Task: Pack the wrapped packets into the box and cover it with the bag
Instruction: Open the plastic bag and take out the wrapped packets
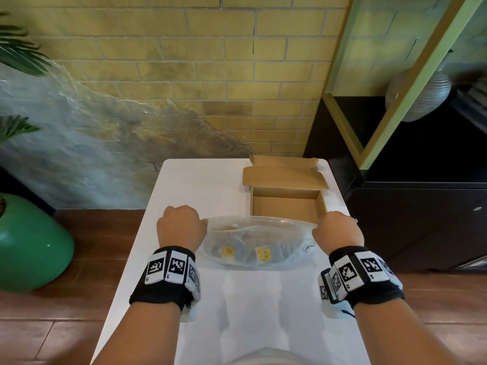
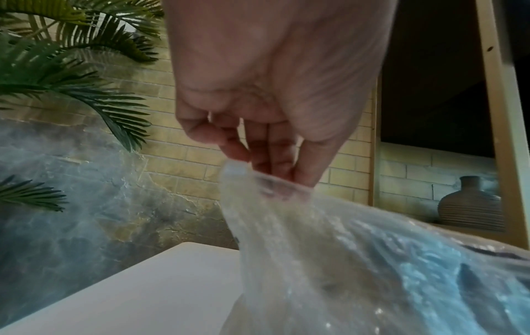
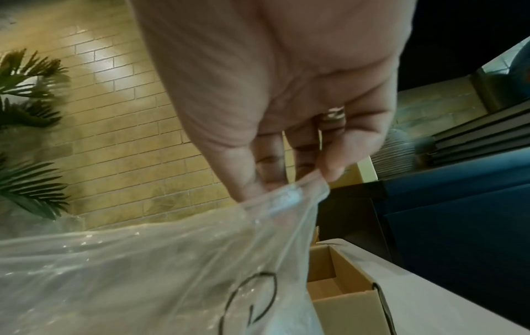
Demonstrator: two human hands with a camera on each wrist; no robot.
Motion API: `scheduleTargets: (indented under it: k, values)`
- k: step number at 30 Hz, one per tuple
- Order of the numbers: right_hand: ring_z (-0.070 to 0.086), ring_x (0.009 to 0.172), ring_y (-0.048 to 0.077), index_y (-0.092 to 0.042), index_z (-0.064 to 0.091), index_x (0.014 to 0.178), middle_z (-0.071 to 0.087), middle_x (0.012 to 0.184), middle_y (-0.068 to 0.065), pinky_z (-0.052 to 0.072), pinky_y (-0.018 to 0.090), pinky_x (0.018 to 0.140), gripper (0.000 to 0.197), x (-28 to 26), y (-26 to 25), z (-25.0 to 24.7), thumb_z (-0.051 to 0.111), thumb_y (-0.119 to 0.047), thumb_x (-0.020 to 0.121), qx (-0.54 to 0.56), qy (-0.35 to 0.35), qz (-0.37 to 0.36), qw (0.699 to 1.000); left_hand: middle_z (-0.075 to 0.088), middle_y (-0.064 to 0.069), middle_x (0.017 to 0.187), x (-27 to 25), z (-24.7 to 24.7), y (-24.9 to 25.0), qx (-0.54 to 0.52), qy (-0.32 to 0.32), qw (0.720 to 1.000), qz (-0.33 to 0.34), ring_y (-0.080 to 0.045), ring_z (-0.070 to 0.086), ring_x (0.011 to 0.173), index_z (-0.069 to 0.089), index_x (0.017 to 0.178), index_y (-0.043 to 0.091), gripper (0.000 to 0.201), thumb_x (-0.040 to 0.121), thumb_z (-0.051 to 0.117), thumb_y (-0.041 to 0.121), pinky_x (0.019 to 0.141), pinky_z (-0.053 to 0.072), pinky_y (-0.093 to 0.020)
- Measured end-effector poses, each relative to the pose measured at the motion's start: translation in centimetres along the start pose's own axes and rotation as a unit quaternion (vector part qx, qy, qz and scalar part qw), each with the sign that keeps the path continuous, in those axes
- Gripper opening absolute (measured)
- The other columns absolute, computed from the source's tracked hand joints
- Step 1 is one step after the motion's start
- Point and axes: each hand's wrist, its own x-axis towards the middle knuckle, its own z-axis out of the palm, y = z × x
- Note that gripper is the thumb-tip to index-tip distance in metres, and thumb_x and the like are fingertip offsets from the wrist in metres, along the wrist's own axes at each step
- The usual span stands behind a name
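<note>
A clear plastic bag (image 1: 257, 243) hangs stretched between my two hands just above the white table (image 1: 200, 185). Inside it lie wrapped packets with yellow labels (image 1: 228, 251). My left hand (image 1: 181, 226) pinches the bag's left top corner (image 2: 244, 179). My right hand (image 1: 337, 230) pinches the right top corner (image 3: 289, 192). An open brown cardboard box (image 1: 287, 204) stands just behind the bag, its lid folded back, its inside bare. In the right wrist view the box (image 3: 341, 294) sits right below the bag's corner.
The table's right edge runs close to a dark cabinet (image 1: 421, 219) with a ribbed grey vase (image 1: 419, 96) on it. A green pot (image 1: 29, 246) with palm fronds stands on the floor at the left. A brick wall is behind the table.
</note>
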Motion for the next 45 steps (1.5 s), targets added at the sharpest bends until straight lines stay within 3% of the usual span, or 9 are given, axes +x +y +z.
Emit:
scheduleTargets:
  k: [6,10,21,25,30,34,38,41,45]
  values:
    - [0.059,0.084,0.024,-0.015,0.054,0.095,0.061,0.097,0.008,0.051,0.032,0.078,0.020,0.8,1.0,0.9,0.054,0.002,0.084,0.233,-0.028,-0.010,0.972,0.063,-0.005,0.116,-0.6,0.5,0.8,-0.129,0.015,0.991,-0.032,-0.026,0.058,0.106,0.067,0.111,0.017,0.034,0.084,0.051,0.003,0.084,0.046,-0.031]
    - [0.062,0.074,0.023,-0.008,0.051,0.114,0.063,0.090,0.015,0.057,0.028,0.067,0.030,0.6,1.2,1.3,0.053,0.006,0.088,0.536,-0.144,0.053,0.830,0.066,-0.006,0.114,-0.2,1.2,0.5,-0.298,-0.025,0.953,-0.036,-0.022,0.059,0.106,0.066,0.117,0.014,0.040,0.082,0.056,-0.004,0.088,0.043,-0.025]
    - [0.046,0.044,0.009,-0.006,0.055,0.093,0.060,0.071,0.012,0.050,0.018,0.045,0.042,0.0,2.4,2.7,0.036,0.017,0.063,0.838,-0.220,0.131,0.482,0.044,-0.004,0.071,-0.2,1.5,0.5,-0.808,-0.165,0.542,-0.165,-0.014,0.047,0.053,0.047,0.073,0.012,0.040,0.082,0.025,-0.021,0.040,0.042,-0.015]
    - [0.033,0.031,0.008,-0.008,0.051,0.089,0.052,0.044,0.005,0.033,0.012,0.035,0.044,-0.1,3.3,2.7,0.039,0.010,0.050,0.841,-0.197,0.151,0.481,0.045,-0.004,0.077,0.0,1.6,-0.5,-0.840,-0.133,0.462,-0.252,-0.012,0.040,0.055,0.045,0.074,0.012,0.037,0.081,0.017,-0.012,0.037,0.032,-0.010]
    - [0.021,0.029,0.007,-0.008,0.055,0.076,0.027,0.035,-0.005,0.025,0.014,0.034,0.017,0.3,3.2,3.2,0.048,-0.014,0.091,0.709,-0.212,0.162,0.653,0.044,-0.001,0.070,-0.3,2.0,-0.5,-0.800,-0.163,0.513,-0.264,-0.008,0.043,0.041,0.045,0.070,0.012,0.023,0.086,0.037,-0.002,0.034,0.025,-0.010]
    - [0.023,0.031,0.006,-0.005,0.061,0.077,0.022,0.039,-0.006,0.031,0.016,0.037,0.022,0.3,3.1,3.3,0.058,-0.022,0.091,0.604,-0.229,0.128,0.753,0.044,-0.004,0.064,-0.2,3.2,-0.8,-0.666,-0.188,0.693,-0.203,-0.012,0.038,0.044,0.051,0.079,0.013,0.020,0.084,0.055,-0.006,0.044,0.031,-0.021]
    - [0.027,0.029,0.006,-0.011,0.048,0.065,0.038,0.040,-0.005,0.031,0.018,0.042,0.032,0.6,3.1,3.4,0.050,-0.020,0.095,0.673,-0.215,0.156,0.691,0.057,-0.005,0.085,0.0,3.8,-1.2,-0.532,-0.106,0.823,-0.169,-0.022,0.051,0.075,0.059,0.083,0.015,0.022,0.079,0.062,-0.006,0.071,0.043,-0.029]
    - [0.027,0.029,0.007,-0.016,0.035,0.062,0.036,0.039,-0.006,0.023,0.020,0.053,0.037,0.6,3.5,3.5,0.044,-0.021,0.098,0.744,-0.223,0.192,0.601,0.059,-0.003,0.079,0.2,3.7,-1.7,-0.548,-0.070,0.818,-0.160,-0.019,0.053,0.072,0.063,0.098,0.012,0.023,0.081,0.062,-0.002,0.072,0.044,-0.029]
    - [0.026,0.030,0.007,-0.018,0.037,0.067,0.030,0.041,-0.007,0.028,0.018,0.040,0.031,0.5,3.3,3.6,0.048,-0.021,0.096,0.756,-0.205,0.209,0.586,0.064,-0.011,0.084,0.2,3.4,-2.1,-0.611,-0.086,0.773,-0.147,-0.022,0.058,0.075,0.059,0.105,0.014,0.029,0.083,0.061,-0.005,0.064,0.046,-0.024]
